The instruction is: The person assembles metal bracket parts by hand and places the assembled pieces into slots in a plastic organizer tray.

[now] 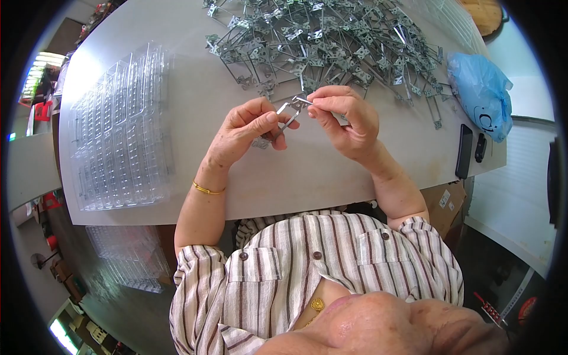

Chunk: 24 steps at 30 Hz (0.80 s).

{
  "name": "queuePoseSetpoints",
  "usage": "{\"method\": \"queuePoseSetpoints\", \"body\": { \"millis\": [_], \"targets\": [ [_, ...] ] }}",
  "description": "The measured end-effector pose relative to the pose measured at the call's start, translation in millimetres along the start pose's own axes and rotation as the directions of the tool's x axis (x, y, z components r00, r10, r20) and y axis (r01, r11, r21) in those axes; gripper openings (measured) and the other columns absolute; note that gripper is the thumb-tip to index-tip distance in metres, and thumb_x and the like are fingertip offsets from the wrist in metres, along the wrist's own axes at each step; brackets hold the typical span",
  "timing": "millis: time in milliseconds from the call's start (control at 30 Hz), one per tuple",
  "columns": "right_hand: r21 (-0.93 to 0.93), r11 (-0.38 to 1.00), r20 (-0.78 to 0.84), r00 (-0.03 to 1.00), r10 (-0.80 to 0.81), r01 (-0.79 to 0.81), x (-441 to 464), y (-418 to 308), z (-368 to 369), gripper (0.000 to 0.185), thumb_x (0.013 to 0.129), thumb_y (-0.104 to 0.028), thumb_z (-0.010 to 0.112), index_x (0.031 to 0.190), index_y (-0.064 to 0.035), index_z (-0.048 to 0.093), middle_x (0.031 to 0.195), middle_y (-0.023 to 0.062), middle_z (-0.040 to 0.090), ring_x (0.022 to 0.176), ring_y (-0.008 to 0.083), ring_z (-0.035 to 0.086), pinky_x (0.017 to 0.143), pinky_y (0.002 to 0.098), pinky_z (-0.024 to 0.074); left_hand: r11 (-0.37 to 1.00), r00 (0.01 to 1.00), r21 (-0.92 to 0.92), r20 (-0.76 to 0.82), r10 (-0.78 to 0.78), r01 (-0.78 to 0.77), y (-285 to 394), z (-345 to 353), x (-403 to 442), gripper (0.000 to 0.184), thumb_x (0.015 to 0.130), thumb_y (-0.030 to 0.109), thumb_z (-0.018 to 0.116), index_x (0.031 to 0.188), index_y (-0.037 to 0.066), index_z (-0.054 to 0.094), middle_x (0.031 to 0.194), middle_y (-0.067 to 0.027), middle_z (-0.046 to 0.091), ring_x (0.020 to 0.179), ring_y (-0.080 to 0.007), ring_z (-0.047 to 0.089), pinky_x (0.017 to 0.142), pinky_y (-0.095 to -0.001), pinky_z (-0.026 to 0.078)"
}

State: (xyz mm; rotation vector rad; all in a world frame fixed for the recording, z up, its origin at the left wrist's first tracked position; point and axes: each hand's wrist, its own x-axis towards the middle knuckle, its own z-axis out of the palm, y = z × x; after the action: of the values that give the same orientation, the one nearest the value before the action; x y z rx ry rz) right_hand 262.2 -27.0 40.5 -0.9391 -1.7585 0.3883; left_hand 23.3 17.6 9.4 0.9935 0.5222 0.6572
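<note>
Between my two hands, above the near part of the table, is a thin bent metal bracket (288, 120) with a flat plate at its end. My left hand (251, 127) is closed around its lower left part, thumb on top. The fingertips of my right hand (348, 118) pinch a narrow metal end at the upper right. My fingers cover part of the metal, so its full shape is hidden. Just beyond my hands lies a large tangled pile of similar metal brackets (319, 47).
Clear plastic trays (121, 136) lie at the table's left, with more trays (133, 254) below the edge. A blue plastic bag (480, 94), a black phone (464, 151) and a small black object (481, 147) rest on the right. A cardboard box (444, 204) stands below.
</note>
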Motion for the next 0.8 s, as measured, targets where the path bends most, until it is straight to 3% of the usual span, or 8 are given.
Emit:
{"method": "queuePoseSetpoints", "body": {
  "millis": [233,300,400,500,633,800],
  "targets": [
    [-0.113,0.987,0.013,0.994,-0.109,0.110,2,1,1,0.023,0.086,0.003,0.079,0.103,-0.0038,0.065,0.101,0.0117,0.072,0.075,0.0183,0.072,0.061,0.0274,0.0585,1.000,1.000,-0.002,-0.005,0.017,-0.017,1,2,0,0.025,0.104,0.026,0.066,0.099,0.002,0.068,0.102,-0.0135,0.076,0.072,-0.0114,0.067,0.065,-0.0260,0.054],
    [-0.098,0.994,0.005,0.999,-0.043,0.043,1,0,3,0.021,0.088,0.002,0.078,0.101,-0.0029,0.063,0.097,0.0110,0.071,0.073,0.0178,0.071,0.060,0.0272,0.0576,0.998,0.998,0.021,0.000,0.058,-0.057,1,2,0,0.024,0.103,0.025,0.068,0.101,0.001,0.069,0.102,-0.0116,0.074,0.074,-0.0104,0.066,0.066,-0.0257,0.053],
    [-0.063,0.996,0.007,0.998,0.056,-0.056,-3,-2,6,0.018,0.090,0.001,0.076,0.098,-0.0024,0.061,0.090,0.0097,0.071,0.070,0.0162,0.070,0.058,0.0264,0.0562,0.994,0.998,0.091,0.006,0.067,-0.068,-3,-4,2,0.024,0.101,0.022,0.069,0.090,0.002,0.064,0.115,-0.0174,0.070,0.076,-0.0142,0.066,0.068,-0.0300,0.054],
    [0.018,0.976,0.027,0.976,0.218,-0.219,-11,-2,8,0.015,0.094,-0.001,0.073,0.100,-0.0028,0.059,0.084,0.0077,0.070,0.067,0.0133,0.069,0.058,0.0251,0.0548,0.989,0.997,0.122,-0.003,0.082,-0.081,-1,-3,1,0.023,0.100,0.021,0.071,0.091,0.001,0.066,0.115,-0.0149,0.069,0.077,-0.0128,0.064,0.069,-0.0295,0.053],
    [0.236,0.832,0.146,0.864,0.481,-0.503,-14,-12,10,0.013,0.102,-0.008,0.065,0.109,-0.0027,0.056,0.079,0.0053,0.068,0.061,0.0096,0.065,0.057,0.0238,0.0523,0.989,0.997,0.136,-0.040,0.062,-0.056,-2,-3,0,0.019,0.097,0.017,0.074,0.094,0.000,0.067,0.114,-0.0131,0.069,0.077,-0.0109,0.063,0.069,-0.0281,0.053],
    [0.273,0.720,0.264,0.769,0.582,-0.638,-9,-18,9,0.022,0.109,-0.023,0.055,0.118,-0.0032,0.053,0.072,0.0036,0.066,0.059,0.0082,0.063,0.054,0.0230,0.0487,0.968,0.998,0.249,-0.049,0.042,-0.028,-1,-1,-2,0.016,0.096,0.013,0.076,0.094,-0.002,0.069,0.115,-0.0100,0.068,0.080,-0.0077,0.060,0.071,-0.0255,0.051]
  ]
}}
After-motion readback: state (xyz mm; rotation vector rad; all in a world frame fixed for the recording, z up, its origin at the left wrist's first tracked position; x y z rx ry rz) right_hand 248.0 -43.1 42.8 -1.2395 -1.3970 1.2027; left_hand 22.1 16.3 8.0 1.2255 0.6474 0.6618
